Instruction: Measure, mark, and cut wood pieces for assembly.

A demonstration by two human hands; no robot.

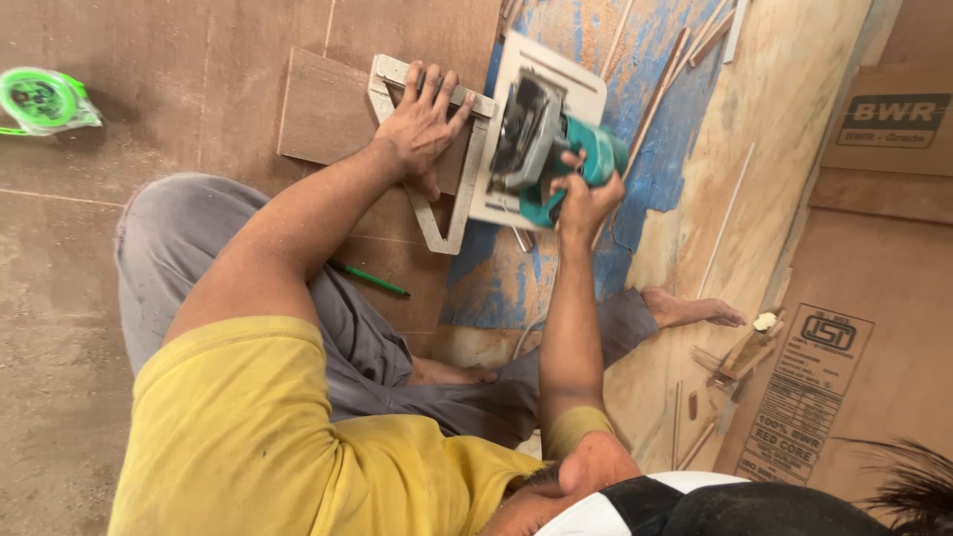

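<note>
Head view, saw: your circular saw (541, 149) sits on its pale base plate, just right of the metal square (437, 169); long axis runs away from you
Right hand (581, 194): clamped on the teal handle
Left hand (422, 124): fingers spread flat, pressing the square onto the brown board (323, 114); nearer the board

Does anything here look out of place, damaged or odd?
The blue coating on the board under the circular saw is worn away in ragged patches. Thin wood offcuts lie scattered at angles. Nothing else stands out.
</note>
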